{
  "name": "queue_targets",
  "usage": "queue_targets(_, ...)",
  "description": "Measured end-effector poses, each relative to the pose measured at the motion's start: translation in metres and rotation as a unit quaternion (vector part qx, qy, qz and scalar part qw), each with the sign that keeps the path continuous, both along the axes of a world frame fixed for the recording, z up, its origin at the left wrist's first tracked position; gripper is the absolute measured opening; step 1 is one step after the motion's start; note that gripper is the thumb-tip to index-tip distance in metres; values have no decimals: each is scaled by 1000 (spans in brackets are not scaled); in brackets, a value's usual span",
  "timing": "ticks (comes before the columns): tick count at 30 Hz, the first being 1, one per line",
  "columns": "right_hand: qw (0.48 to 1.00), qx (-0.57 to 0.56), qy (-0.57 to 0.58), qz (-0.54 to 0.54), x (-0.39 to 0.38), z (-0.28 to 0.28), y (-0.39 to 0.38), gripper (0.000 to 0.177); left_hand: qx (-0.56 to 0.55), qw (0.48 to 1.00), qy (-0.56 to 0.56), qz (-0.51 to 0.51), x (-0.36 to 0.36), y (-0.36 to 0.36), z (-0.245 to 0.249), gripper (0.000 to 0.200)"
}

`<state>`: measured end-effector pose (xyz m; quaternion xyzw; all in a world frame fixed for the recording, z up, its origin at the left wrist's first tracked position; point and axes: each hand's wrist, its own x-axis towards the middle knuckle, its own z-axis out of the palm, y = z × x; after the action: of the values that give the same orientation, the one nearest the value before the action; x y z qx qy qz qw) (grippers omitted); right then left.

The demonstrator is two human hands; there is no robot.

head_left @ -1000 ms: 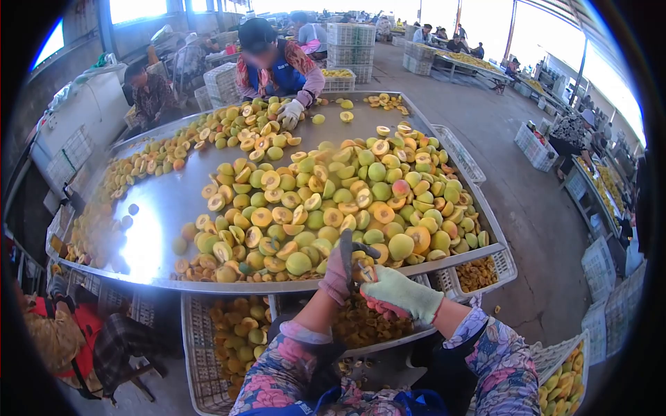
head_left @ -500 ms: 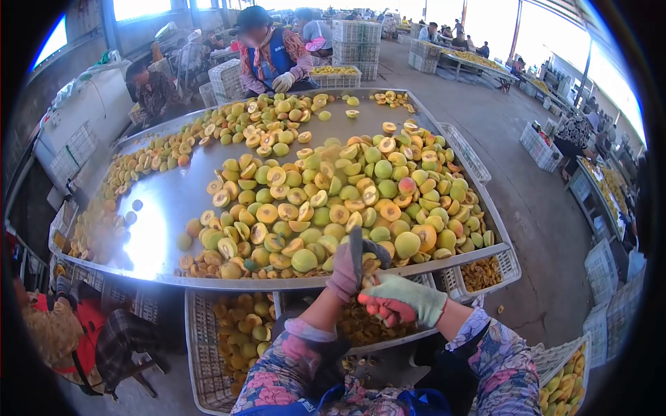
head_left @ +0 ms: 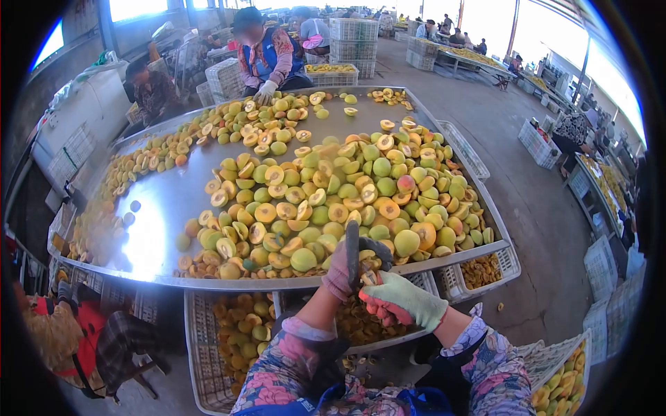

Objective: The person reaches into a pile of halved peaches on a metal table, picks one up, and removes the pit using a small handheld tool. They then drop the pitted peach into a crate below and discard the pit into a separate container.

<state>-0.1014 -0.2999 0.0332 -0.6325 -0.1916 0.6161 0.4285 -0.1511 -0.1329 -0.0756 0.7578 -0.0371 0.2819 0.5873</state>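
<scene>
– Crate (head_left: 547, 362) nearest us, lower right, packed with yellow-green slices (head_left: 563, 381)! What's below the table's near edge?

– Three more! Left crate (head_left: 197, 347), loaded with chunky fruit (head_left: 239, 336); middle crate (head_left: 388, 340), small brownish scraps (head_left: 371, 322); right crate (head_left: 511, 265), orange-brown bits (head_left: 477, 274).

– And the gloved hands?

– Together above the middle crate! Left hand (head_left: 349, 267) curled around a fruit piece (head_left: 371, 278), thumb up; right hand (head_left: 406, 299) closed tight against it. Whether those right fingers hide a tool, I can't tell.

– Beyond them, the metal table (head_left: 182, 208)?

– A broad heap of cut fruit (head_left: 326, 201), some cut faces up, with a thinner band (head_left: 166, 149) along the far left.

– Far side?

– A co-worker's white-gloved hand (head_left: 266, 91) at the fruit, then a low crate (head_left: 334, 80) of yellow pieces (head_left: 329, 68) before a tall crate stack (head_left: 354, 47)!
</scene>
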Motion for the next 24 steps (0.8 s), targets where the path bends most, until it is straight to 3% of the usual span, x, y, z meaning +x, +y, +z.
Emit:
queue_targets(2, 998, 19, 42, -35, -4, 5, 0, 19, 41, 989, -135, 46, -3, -10, 25, 47)
queue_targets(3, 998, 20, 43, -34, -2, -2, 0, 19, 42, 989, -134, 47, -4, -9, 24, 47)
queue_targets(5, 982, 37, 182, -25, 6, -19, 1, 22, -206, 976, 64, -28, -3, -7, 18, 41)
queue_targets(6, 982, 37, 183, -25, 7, -19, 0, 22, -206, 976, 65, -27, 0, -8, 11, 41)
queue_targets(8, 986, 13, 168, -14, 5, -15, -1, 20, -29, 992, -96, 80, 7, -12, 7, 34)
queue_targets(12, 986, 28, 160, -26, 2, -15, -4, 20, -11, 996, -62, 65, -1, -17, 23, 35)
queue_targets(14, 984, 43, 175, -1, 5, -15, -6, 20, -311, 946, -9, -87, 2, -19, 16, 40)
queue_targets(15, 984, 44, 174, 0, 7, -17, -9, 20, -310, 947, -10, -86, 5, -19, 11, 40)
queue_targets(17, 977, 66, 199, 44, 11, -26, -15, 23, -475, 876, 25, -77, 9, -20, 11, 49)
queue_targets(18, 988, 49, 136, 48, 7, -20, -20, 26, -473, 877, 24, -76, 8, -20, 15, 49)
queue_targets(20, 992, 21, 89, 82, 12, -29, -30, 27, -518, 848, 68, -86, 6, -17, 32, 74)
queue_targets(21, 992, 17, 50, 113, 19, -37, -35, 26, -552, 829, 59, -72, 12, -15, 26, 71)
queue_targets(23, 981, -57, -88, 163, 29, -59, -50, 28, -375, 925, 52, -15, 16, -3, 6, 62)
queue_targets(24, 894, -84, -367, 245, 32, -83, -62, 29, -361, 930, 54, 38, 18, -4, -8, 54)
